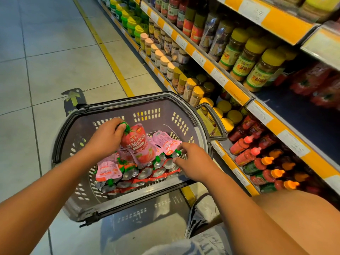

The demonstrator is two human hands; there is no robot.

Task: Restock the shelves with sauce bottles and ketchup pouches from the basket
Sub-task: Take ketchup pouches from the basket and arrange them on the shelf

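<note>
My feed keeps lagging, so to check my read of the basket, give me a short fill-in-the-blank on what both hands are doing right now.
1. The left hand grips a pouch by its ____ cap.
2. The right hand reaches the pouches inside the grey ____.
3. The sauce bottles with orange and red caps lie on the ____ shelf in view.

Missing words: green; basket; lowest
</note>
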